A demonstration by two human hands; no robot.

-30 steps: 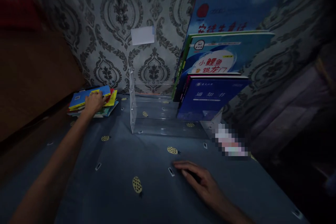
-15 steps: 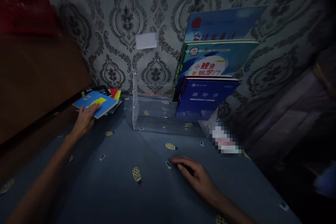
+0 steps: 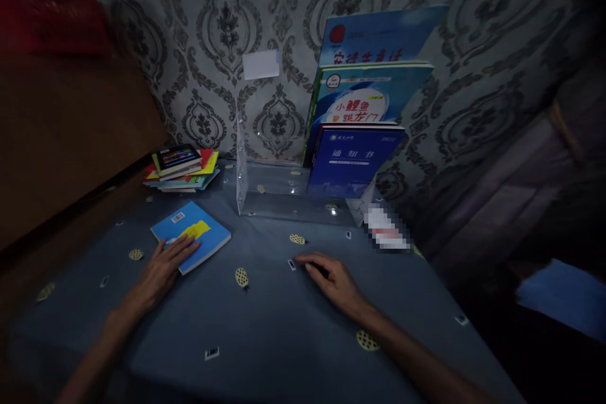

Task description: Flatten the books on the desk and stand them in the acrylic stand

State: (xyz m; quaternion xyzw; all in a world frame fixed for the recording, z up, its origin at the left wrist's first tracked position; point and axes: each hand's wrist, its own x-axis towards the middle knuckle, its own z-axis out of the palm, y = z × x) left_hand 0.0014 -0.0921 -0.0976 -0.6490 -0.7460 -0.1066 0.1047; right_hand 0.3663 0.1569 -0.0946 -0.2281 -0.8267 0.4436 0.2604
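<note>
My left hand (image 3: 168, 266) is on the near edge of a blue book (image 3: 211, 241) with a yellow patch and a barcode. Its fingers lie across the cover, and the thumb is hidden. The book is at the table's left, in front of a stack of books (image 3: 182, 170) topped by a black one. My right hand (image 3: 334, 281) holds nothing; it hovers over or rests on the cloth, loosely bent, index finger and thumb apart. Beyond it, a clear acrylic book rack (image 3: 240, 186) holds several upright books at its right side, a dark blue one (image 3: 357, 161) in front.
A blue patterned cloth (image 3: 265, 341) covers the table. A blurred-out item (image 3: 387, 227) lies right of the rack. Behind is a patterned wall with a white card (image 3: 261, 64). A brown box (image 3: 71, 145) and a red bag (image 3: 52, 6) stand at the left.
My left hand has brought the blue book off the stack, towards me and slightly right, uncovering the black book. My right hand stays about where it was on the table; the view has shifted somewhat.
</note>
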